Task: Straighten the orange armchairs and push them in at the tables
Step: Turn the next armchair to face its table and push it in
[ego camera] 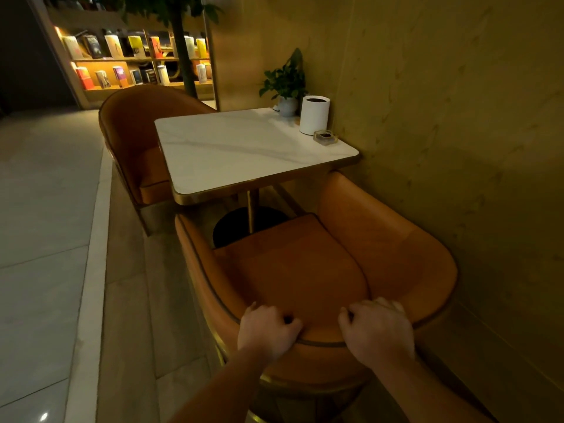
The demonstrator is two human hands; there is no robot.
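- Gripping the top rim of the near armchair [305,270] from behind, left hand [267,329] and right hand [377,328] set side by side on the backrest.
- Curling the fingers [386,303] of both over the rim toward the seat, thumbs tucked at the inner edge; both closed around the padded edge, not spread flat.
- Sitting just short of the counter [244,148], this chair: seat front barely reaching the near edge, the black pedestal base [241,224] showing in the gap.
- Angling slightly, right arm of the chair close beside the wall [457,117], left arm swung out toward the aisle.
- Standing on the far side, a second armchair [134,141], seat already partly under the counter.
- Resting at the wall end of the counter: a potted plant [287,83], a white cylinder [315,114] and a small glass dish [325,137].
- Judging the step in hand: squaring and pushing in the near chair.
- Calling next, likely, for a forward shove with more pressure from the left, turning the chair parallel to the counter while keeping its right arm from scraping the wall.
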